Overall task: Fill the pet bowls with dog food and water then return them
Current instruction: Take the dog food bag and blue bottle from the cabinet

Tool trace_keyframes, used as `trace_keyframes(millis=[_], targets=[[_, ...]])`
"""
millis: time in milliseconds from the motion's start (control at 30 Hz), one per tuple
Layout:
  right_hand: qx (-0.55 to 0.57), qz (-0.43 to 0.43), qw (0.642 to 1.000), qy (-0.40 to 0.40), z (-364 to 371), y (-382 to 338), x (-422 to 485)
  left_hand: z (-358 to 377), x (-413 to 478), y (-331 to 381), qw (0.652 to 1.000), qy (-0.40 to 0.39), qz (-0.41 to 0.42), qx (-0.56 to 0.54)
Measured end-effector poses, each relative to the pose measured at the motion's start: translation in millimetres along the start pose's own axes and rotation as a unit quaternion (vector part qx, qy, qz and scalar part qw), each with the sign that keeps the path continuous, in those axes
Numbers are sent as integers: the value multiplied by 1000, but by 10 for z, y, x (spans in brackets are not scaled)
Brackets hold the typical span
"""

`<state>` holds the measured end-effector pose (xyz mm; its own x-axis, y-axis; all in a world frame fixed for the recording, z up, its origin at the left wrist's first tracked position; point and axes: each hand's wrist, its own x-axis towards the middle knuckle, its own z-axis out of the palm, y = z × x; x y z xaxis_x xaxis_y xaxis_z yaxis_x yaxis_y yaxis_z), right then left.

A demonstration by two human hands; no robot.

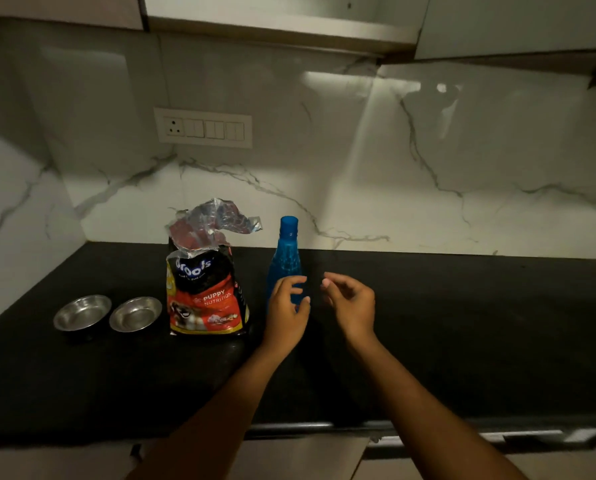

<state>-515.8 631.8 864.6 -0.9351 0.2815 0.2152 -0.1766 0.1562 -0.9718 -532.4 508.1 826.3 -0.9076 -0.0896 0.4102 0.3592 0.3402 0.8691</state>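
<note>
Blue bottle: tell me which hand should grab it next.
Left, probably. The left hand hovers in front of the blue bottle, low on its body, fingers loosely curved and holding nothing. The right hand hangs off to the bottle's right, also empty.

We stand in a home kitchen: a black counter (462, 341) meets a marble backsplash (428, 188) with a switch panel (203, 128), under wall cabinets (282, 26).

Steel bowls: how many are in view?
2. The left bowl sits on the counter at far left; the right bowl stands beside it, just left of the dog food bag. No others show.
</note>
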Motion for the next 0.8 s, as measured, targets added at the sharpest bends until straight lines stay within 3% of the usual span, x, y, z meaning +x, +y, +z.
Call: trace_keyframes(millis=[200,400,633,800], targets=[[100,-25,995,19,-405,-394,-112,187,47,805,997,-19,66,-44],[89,-114,986,78,-842,-967,-47,346,206,1725,982,-33,174,-65],[161,-237,940,183,-1420,-1937,-17,470,424,3035,937,-42,327,-116],[183,-307,908,219,-1688,-2471,-87,449,413,3812,905,27,397,-148]])
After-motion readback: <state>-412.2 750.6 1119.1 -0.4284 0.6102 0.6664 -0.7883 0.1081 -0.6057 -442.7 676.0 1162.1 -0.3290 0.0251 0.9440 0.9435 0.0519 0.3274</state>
